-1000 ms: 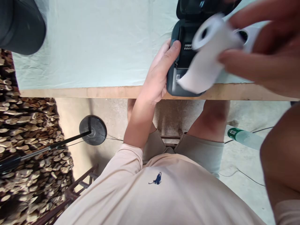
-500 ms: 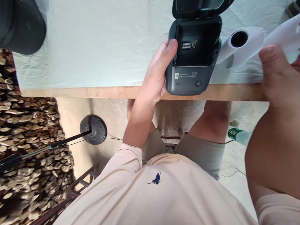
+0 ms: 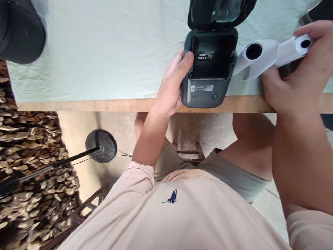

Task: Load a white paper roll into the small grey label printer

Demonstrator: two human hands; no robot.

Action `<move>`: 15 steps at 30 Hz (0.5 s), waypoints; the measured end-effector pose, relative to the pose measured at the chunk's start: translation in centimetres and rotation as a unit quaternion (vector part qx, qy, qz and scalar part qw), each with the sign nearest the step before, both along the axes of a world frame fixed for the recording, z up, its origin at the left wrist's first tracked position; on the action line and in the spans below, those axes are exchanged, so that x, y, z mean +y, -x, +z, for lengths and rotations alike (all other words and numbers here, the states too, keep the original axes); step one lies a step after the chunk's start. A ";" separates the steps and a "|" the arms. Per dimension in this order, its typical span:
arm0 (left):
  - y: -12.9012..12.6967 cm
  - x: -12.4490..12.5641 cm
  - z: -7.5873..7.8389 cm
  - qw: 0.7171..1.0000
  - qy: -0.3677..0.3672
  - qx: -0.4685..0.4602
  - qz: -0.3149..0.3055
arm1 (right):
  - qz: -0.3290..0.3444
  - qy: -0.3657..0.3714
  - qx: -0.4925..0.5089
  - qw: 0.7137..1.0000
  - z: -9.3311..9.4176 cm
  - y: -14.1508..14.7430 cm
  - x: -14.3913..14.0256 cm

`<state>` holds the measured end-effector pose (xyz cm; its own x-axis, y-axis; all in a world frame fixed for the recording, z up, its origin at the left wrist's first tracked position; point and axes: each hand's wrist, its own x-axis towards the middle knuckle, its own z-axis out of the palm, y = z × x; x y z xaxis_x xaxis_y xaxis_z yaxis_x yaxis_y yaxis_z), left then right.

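Note:
My left hand (image 3: 174, 81) grips a dark grey label printer (image 3: 203, 95) by its left side, thumb over the rim. The printer's lid (image 3: 221, 14) stands raised, and its paper bay (image 3: 214, 66) is bare apart from a small printed label. To the right, a white paper roll (image 3: 241, 60) with a black core rests by the printer, its loose end trailing rightward. My right hand (image 3: 299, 76) is closed around a second, slimmer white paper roll (image 3: 288, 52), which meets that loose end. Whether the two rolls are one strip I cannot tell.
A pale cloth (image 3: 109, 52) covers the table, whose wooden edge (image 3: 104, 105) runs in front of me. Dark objects stand at the far left (image 3: 23, 34) and far right (image 3: 319, 15). Below are a round stand base (image 3: 101, 146) and stacked firewood (image 3: 31, 139).
My right hand has swung left and turned, showing the slimmer roll's core end. The printer, still in my left hand, sits slightly left and lower in view. My right leg has shifted outward.

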<state>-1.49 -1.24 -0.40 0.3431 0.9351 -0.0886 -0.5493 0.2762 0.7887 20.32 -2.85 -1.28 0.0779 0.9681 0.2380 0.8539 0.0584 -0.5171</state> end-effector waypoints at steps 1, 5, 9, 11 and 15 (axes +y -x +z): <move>0.0 0.1 0.1 1.000 0.004 0.006 -0.002 | -0.004 0.001 -0.003 1.000 0.0 0.0 0.1; 0.0 0.4 0.2 1.000 0.010 0.020 0.014 | -0.025 0.003 -0.016 1.000 -0.2 -0.1 0.4; -0.1 0.5 0.0 1.000 0.019 0.009 0.018 | -0.032 0.008 -0.021 0.999 -0.4 -0.3 0.5; -0.2 0.5 -0.1 1.000 0.025 0.009 0.013 | -0.030 0.010 -0.020 0.999 -0.4 -0.4 0.5; -0.5 0.4 -0.1 1.000 0.011 -0.010 0.009 | 0.007 0.004 0.017 1.000 0.0 -0.5 0.3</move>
<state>-0.98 -0.87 -0.53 0.3283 0.9390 -0.1024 -0.5694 0.2832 0.7717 20.84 -2.59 -1.30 0.0723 0.9710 0.2278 0.8353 0.0659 -0.5458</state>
